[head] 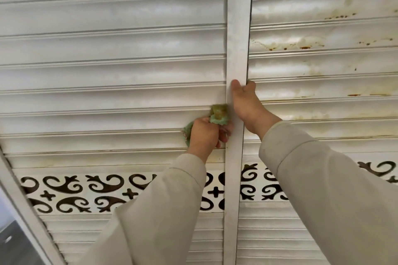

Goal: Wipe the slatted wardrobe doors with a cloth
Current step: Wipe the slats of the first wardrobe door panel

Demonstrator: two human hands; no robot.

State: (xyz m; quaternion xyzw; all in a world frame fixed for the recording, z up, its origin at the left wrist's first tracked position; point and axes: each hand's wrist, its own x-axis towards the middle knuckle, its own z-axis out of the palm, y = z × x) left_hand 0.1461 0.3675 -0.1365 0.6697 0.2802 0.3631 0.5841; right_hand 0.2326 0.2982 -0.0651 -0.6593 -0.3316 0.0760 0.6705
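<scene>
White slatted wardrobe doors fill the view. My left hand (205,133) grips a bunched green cloth (219,115) with yellowish stains and presses it to the left door's slats (112,75), right beside the vertical frame strip (237,54). My right hand (247,105) grips that strip's right edge, thumb on its front face and fingers curled round behind it. The right door's slats (323,58) carry brown and rust-coloured stains and drips.
A band of dark scroll-pattern fretwork (86,191) runs across both doors below my hands, with finer slats (269,232) under it. The left door's outer frame (19,202) slants down at the far left, with a grey surface (13,243) beyond it.
</scene>
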